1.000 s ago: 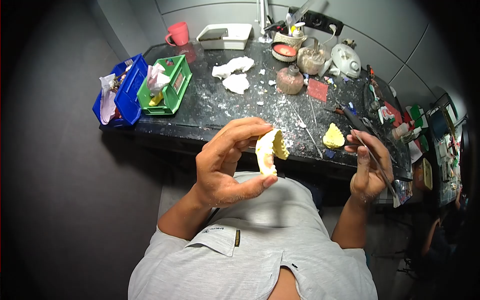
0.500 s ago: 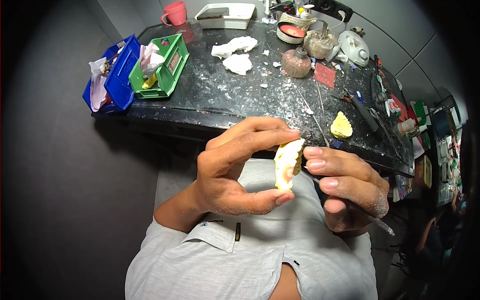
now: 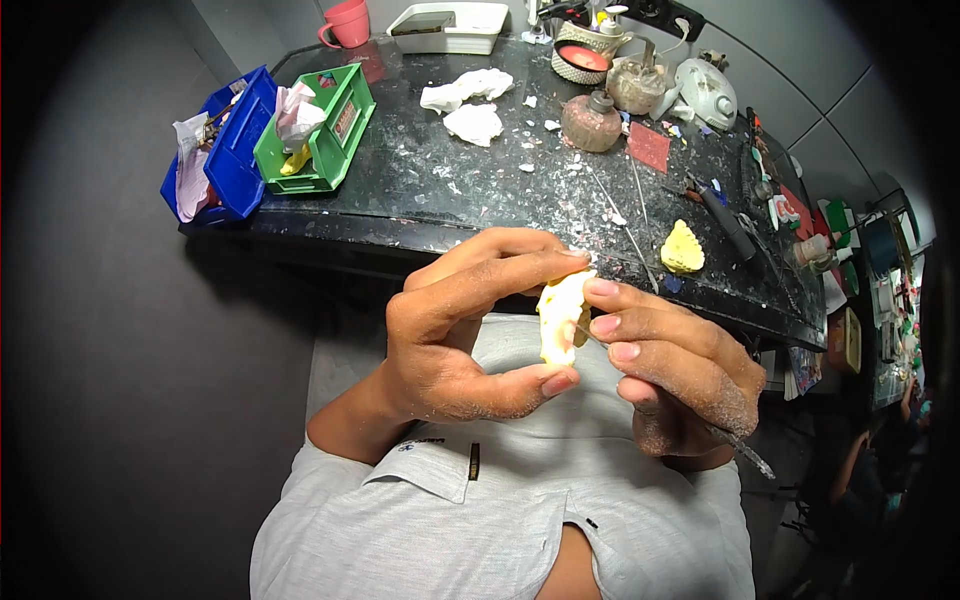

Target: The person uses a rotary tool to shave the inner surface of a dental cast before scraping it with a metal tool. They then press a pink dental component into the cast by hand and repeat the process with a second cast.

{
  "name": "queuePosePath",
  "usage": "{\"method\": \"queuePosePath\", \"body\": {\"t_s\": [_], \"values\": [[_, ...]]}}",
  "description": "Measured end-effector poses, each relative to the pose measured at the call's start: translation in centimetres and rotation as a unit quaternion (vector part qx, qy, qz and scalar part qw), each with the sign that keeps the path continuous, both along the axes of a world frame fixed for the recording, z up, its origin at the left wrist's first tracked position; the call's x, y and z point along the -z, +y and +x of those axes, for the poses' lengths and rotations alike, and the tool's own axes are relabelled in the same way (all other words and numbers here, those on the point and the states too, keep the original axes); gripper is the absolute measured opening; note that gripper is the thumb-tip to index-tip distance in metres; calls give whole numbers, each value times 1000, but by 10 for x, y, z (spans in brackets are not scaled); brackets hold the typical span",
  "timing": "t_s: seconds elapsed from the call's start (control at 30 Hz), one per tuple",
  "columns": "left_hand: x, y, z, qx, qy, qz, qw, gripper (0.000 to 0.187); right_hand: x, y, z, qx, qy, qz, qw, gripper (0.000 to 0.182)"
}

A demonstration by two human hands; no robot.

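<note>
Fingers: yellow cast (image 3: 556,310) is pinched betw. thumb below & fingertips above by L hand (image 3: 440,330); thin tool (image 3: 745,455) is gripped by R hand (image 3: 690,365), fingers bunched narrow, handle end sticking out at 4 o'clock.
Cast: held up in front of shirt (image 3: 440,520), nr bench (image 3: 420,180) edge; pinkish patch (image 3: 567,332) is faced outward; exact tip contact can't be told.
Tool work: prob. best done w/ light, short strokes, R fingertips braced on cast, L thumb kept out of tip's path; thin rim could chip if squeezed hard.
2nd yellow piece (image 3: 682,248): seen on bench, 2 o'clock from cast.
Green bin (image 3: 335,155): 10 o'clock; crumpled pale paper (image 3: 298,115) & sth yellow (image 3: 297,160) are held.
Blue bin (image 3: 240,160): just beside green; pale sheet (image 3: 192,170) + misc. bits are held, unclear.
White tray (image 3: 450,45): 11 o'clock; flat dark item (image 3: 422,23) is contained.
Patterned tub (image 3: 578,75): 12 o'clock; pink-red stuff (image 3: 583,58) is seen inside.
Pink mug (image 3: 347,27): 11 o'clock; contents can't be seen.
</note>
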State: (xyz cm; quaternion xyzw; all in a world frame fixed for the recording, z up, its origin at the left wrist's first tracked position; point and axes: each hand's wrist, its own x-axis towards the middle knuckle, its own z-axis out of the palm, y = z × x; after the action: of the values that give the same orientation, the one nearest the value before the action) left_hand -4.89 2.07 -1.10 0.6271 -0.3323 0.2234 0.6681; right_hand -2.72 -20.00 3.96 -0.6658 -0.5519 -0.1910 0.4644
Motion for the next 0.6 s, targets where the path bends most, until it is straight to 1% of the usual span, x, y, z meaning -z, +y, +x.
{"method": "queuePosePath", "body": {"t_s": [0.23,0.37,0.47,0.6], "values": [[-1,2,-1,-21,-2,9,1000,67,1,2,1,5,0,2,1000,24],[-2,5,0,-25,-10,28,999,66,1,2,0,10,4,1,1000,20],[-1,4,0,-19,-5,26,999,66,1,2,-1,16,7,3,1000,18],[0,3,-2,15,42,-7,999,65,3,3,-1,26,3,10,1000,15]]}}
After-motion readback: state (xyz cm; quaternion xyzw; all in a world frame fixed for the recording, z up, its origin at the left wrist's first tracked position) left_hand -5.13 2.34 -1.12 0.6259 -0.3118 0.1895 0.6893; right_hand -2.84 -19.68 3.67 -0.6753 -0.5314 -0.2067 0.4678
